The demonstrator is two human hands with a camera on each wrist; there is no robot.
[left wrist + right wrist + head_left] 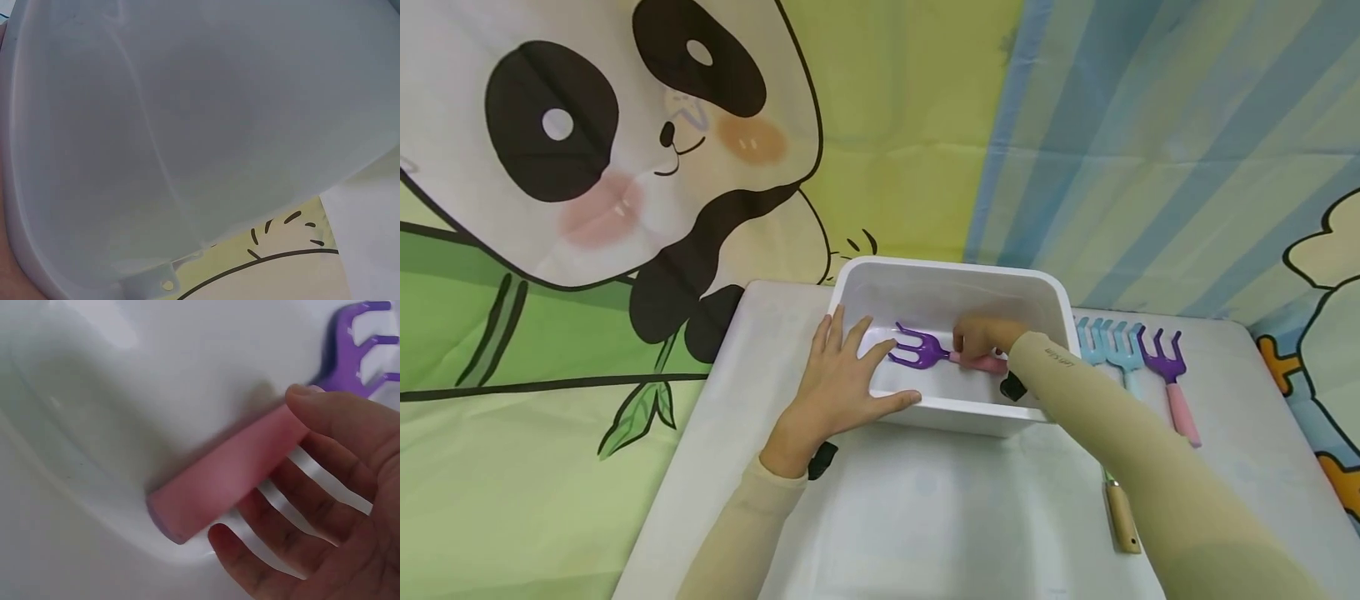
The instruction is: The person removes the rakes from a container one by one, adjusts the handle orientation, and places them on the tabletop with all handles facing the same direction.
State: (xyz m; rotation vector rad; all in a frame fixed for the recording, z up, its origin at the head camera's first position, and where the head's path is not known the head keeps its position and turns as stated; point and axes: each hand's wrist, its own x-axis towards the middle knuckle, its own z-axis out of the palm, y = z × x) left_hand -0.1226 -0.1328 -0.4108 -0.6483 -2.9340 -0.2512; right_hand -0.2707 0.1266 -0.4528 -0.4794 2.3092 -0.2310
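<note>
A purple hand rake with a pink handle [928, 350] lies in a white plastic bin [955, 408], its tines towards the left end. My right hand [981, 336] reaches into the bin and grips this rake's handle. In the right wrist view the thumb and fingertips of the right hand [337, 487] meet the pink handle [228, 475] near its neck. With fingers spread, my left hand [838, 375] rests at the bin's front left rim. The left wrist view shows mostly the bin's outer wall [206, 112].
Right of the bin lie light blue hand rakes [1123, 354] and another purple hand rake with a pink handle [1165, 367]. Nearer, a tool with a wooden handle [1122, 517] lies partly hidden by the right sleeve. A panda-printed cloth [887, 125] hangs behind the white table [917, 517].
</note>
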